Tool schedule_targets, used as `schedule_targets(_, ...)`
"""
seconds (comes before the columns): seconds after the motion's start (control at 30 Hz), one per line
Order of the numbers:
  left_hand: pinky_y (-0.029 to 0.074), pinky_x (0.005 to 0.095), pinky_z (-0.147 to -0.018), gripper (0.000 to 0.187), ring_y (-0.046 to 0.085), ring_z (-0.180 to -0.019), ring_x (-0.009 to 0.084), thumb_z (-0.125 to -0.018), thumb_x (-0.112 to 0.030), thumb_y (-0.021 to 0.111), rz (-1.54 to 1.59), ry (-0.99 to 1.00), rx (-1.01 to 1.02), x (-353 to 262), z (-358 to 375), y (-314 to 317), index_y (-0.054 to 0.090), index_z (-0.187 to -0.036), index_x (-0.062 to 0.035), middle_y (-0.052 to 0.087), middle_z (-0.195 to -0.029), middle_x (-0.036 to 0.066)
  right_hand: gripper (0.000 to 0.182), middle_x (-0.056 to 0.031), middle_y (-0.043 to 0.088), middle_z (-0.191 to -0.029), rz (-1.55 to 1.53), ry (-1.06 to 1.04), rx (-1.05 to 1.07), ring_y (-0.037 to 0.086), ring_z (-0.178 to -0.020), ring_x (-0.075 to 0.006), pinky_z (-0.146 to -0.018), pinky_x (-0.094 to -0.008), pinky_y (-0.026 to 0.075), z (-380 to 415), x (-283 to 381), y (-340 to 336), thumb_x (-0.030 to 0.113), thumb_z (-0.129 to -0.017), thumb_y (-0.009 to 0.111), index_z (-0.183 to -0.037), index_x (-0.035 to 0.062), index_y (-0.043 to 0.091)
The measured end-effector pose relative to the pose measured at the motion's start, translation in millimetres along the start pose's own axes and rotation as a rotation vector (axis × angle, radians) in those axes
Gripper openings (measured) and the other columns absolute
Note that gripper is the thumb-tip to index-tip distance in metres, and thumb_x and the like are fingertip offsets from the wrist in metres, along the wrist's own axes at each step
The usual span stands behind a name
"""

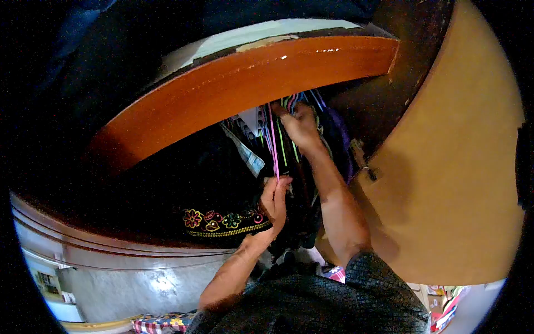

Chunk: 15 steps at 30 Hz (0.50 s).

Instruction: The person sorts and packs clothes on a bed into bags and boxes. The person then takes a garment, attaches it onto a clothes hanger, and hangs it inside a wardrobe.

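My left hand (274,201) pinches the lower end of a pink hanger (275,147), which runs up towards the underside of the wooden board. Higher up, my right hand (302,127) reaches in among several coloured hangers (282,142), with some of them between its thumb and fingers. Its fingertips are partly hidden there. Dark garments hang around both hands, and a purple one (339,136) is right of my right wrist. A light blue denim piece (251,158) hangs left of the pink hanger. Below it shows dark cloth with an embroidered flower border (225,221).
An orange-brown wooden board (250,69) curves across just above my hands. A tan door panel (450,167) with a small latch (367,170) stands to the right. At lower left is a shiny grey floor (139,284), with patterned cloth (161,324) at the bottom edge.
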<state>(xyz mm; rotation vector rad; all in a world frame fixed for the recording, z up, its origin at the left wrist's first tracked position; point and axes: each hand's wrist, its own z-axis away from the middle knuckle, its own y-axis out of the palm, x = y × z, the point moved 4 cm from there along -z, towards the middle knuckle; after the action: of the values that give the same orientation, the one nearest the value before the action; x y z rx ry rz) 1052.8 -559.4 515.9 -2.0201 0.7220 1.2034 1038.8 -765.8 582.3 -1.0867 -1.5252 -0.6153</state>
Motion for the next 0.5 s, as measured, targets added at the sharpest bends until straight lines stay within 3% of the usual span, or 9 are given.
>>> schedule_targets(0.03, 0.049, 0.0318, -0.081, 0.028, 0.061, -0.085, 0.0207, -0.107, -0.02, 0.045, -0.052, -0.022, 0.038, 5.8, -1.5, 1.4, 0.066, -0.107, -0.0014, 0.065, -0.093, 0.011, 0.05, -0.0176, 0.068, -0.107, -0.005, 0.03, 0.017, 0.062, -0.097, -0.021, -0.086, -0.0351, 0.048, 3.0, 10.3, -1.0, 0.033, -0.09, 0.073, -0.111, -0.0112, 0.062)
schedule_targets(0.07, 0.049, 0.034, -0.076, 0.029, 0.06, -0.08, 0.0225, -0.107, -0.02, 0.046, -0.068, 0.03, 0.016, 8.8, 1.9, 2.8, 0.065, -0.099, -0.0003, 0.063, -0.087, 0.011, 0.05, -0.0176, 0.068, -0.107, -0.007, 0.027, 0.019, 0.062, -0.097, -0.021, -0.086, -0.0351, 0.048, 0.1, 7.2, 1.4, 0.033, -0.09, 0.073, -0.111, -0.0112, 0.062)
schedule_targets(0.2, 0.049, 0.0324, -0.075, 0.019, 0.065, -0.085, 0.029, -0.105, -0.013, 0.049, -0.427, 0.103, 0.082, 11.9, 29.0, 4.2, 0.064, -0.098, -0.0028, 0.064, -0.089, 0.012, 0.057, -0.0235, 0.064, -0.12, -0.061, 0.04, -0.061, 0.06, -0.11, -0.024, -0.094, -0.0375, 0.047, -10.4, -20.7, 7.9, 0.033, -0.089, 0.073, -0.115, -0.0158, 0.059)
schedule_targets(0.27, 0.049, 0.0365, -0.065, 0.014, 0.064, -0.077, 0.0338, -0.101, -0.012, 0.056, -0.436, 0.277, -0.013, -13.9, 44.6, -3.1, 0.063, -0.093, -0.0028, 0.063, -0.086, 0.014, 0.058, -0.0249, 0.063, -0.124, -0.002, 0.102, -0.12, 0.059, -0.113, -0.0247, -0.097, -0.0383, 0.046, -9.6, -20.5, 5.5, 0.032, -0.089, 0.072, -0.117, -0.0171, 0.058)
schedule_targets(0.3, 0.049, 0.0386, -0.06, 0.012, 0.063, -0.073, 0.0363, -0.099, -0.011, 0.059, -0.444, 0.365, -0.063, -22.7, 51.3, -5.9, 0.062, -0.09, -0.0029, 0.063, -0.084, 0.015, 0.055, -0.0213, 0.065, -0.119, -0.045, 0.085, -0.089, 0.06, -0.109, -0.0238, -0.093, -0.039, 0.047, -7.8, -14.3, 3.9, 0.03, -0.089, 0.071, -0.116, -0.0155, 0.059)
schedule_targets(0.33, 0.049, 0.0386, -0.06, 0.012, 0.063, -0.073, 0.0363, -0.099, -0.011, 0.059, -0.447, 0.362, -0.07, -28.1, 58.4, -9.0, 0.062, -0.09, -0.0029, 0.063, -0.084, 0.015, 0.051, -0.0178, 0.067, -0.115, -0.086, 0.07, -0.058, 0.061, -0.105, -0.0229, -0.09, -0.0396, 0.048, -5.8, -6.7, 3.1, 0.028, -0.089, 0.071, -0.115, -0.014, 0.061)
schedule_targets(0.4, 0.05, 0.0456, -0.06, 0.012, 0.061, -0.071, 0.0425, -0.097, -0.011, 0.06, -0.441, -0.083, 0.14, -15.7, 72.5, -10.2, 0.061, -0.09, -0.0016, 0.062, -0.084, 0.018, 0.047, -0.0132, 0.068, -0.109, -0.058, 0.082, 0.007, 0.061, -0.099, -0.0216, -0.085, -0.0386, 0.048, -9.0, -11.2, -1.4, 0.027, -0.089, 0.07, -0.114, -0.0124, 0.062)
schedule_targets(0.47, 0.05, 0.0475, -0.06, 0.012, 0.06, -0.073, 0.0437, -0.097, -0.012, 0.06, -0.378, -0.048, 0.144, -14.5, 91.9, -20.3, 0.061, -0.09, -0.0013, 0.062, -0.085, 0.019, 0.042, -0.0026, 0.066, -0.092, -0.199, -0.017, -0.004, 0.06, -0.085, -0.0178, -0.073, -0.0351, 0.046, -24.8, -36.7, 8.7, 0.028, -0.089, 0.071, -0.11, -0.0079, 0.065)
schedule_targets(0.5, 0.05, 0.0495, -0.061, 0.012, 0.06, -0.074, 0.045, -0.097, -0.012, 0.059, -0.32, -0.006, 0.149, -12.2, 103.1, -24.3, 0.061, -0.091, -0.0009, 0.062, -0.086, 0.019, 0.042, -0.0026, 0.066, -0.092, -0.201, -0.022, 0.0, 0.06, -0.085, -0.0178, -0.073, -0.0351, 0.046, -22.3, -28.1, 8.6, 0.028, -0.089, 0.071, -0.11, -0.0079, 0.065)
